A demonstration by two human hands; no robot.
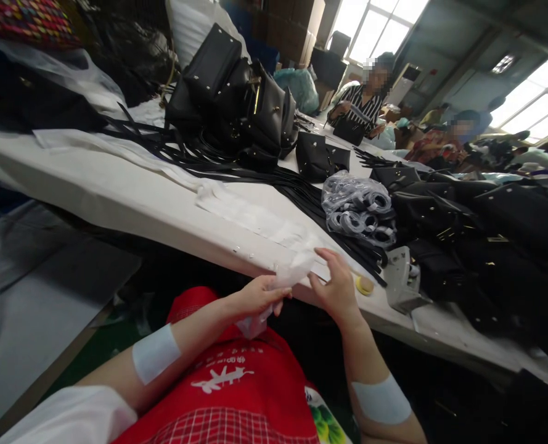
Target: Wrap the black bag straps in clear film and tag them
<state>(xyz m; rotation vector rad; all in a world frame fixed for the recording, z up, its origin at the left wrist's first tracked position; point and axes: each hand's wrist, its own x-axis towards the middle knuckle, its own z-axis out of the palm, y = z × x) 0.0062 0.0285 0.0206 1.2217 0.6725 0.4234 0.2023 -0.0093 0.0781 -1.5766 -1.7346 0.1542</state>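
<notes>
My left hand (257, 297) is closed around a small clear plastic bag (280, 285) just below the near edge of the white table (130, 191). My right hand (336, 285) pinches the bag's upper end with its fingertips, fingers curled. The bag looks crumpled and whitish; I cannot make out what is inside it. Both forearms carry a white patch. A red apron covers my lap.
Black handbags (237, 92) are piled at the table's far side, with black straps (237, 163) fanned across it. A clear bag of metal rings (359, 209), a yellow disc (364, 284) and a grey tool (400, 280) lie right of my hands. Two people work at the far end.
</notes>
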